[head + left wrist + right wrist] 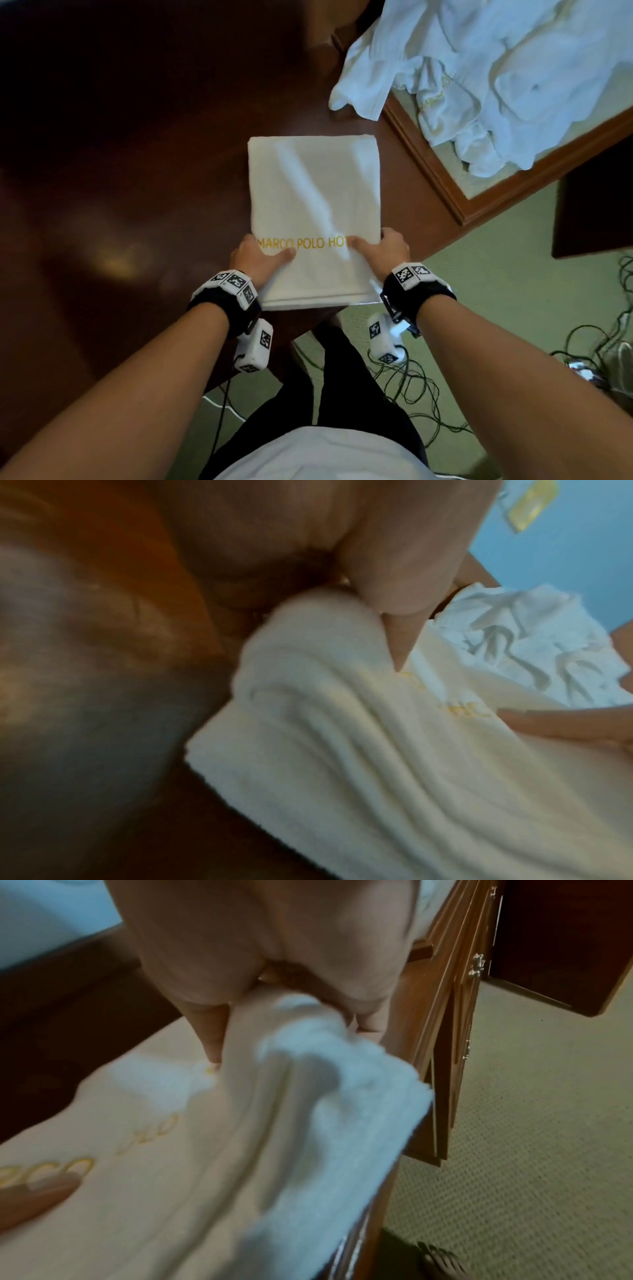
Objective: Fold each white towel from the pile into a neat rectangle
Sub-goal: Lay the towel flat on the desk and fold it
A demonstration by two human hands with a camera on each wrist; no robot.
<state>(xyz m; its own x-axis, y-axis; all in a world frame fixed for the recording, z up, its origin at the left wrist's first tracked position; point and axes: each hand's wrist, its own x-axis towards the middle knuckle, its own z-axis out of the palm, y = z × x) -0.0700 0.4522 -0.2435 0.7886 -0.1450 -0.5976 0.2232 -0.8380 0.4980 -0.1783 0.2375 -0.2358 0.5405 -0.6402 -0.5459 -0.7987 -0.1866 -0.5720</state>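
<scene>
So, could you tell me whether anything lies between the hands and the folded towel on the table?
Nothing visible does: the left hand and right hand already grip the near side edges of the folded white embroidered towel, thumbs on top.

Folded towel [313, 205] on table [137, 171], towel pile [496, 75] behind-right.

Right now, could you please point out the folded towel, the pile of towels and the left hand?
folded towel [313, 192]: head view, its flat top.
pile of towels [513, 75]: head view, crumpled middle.
left hand [255, 262]: head view, back of hand.
</scene>
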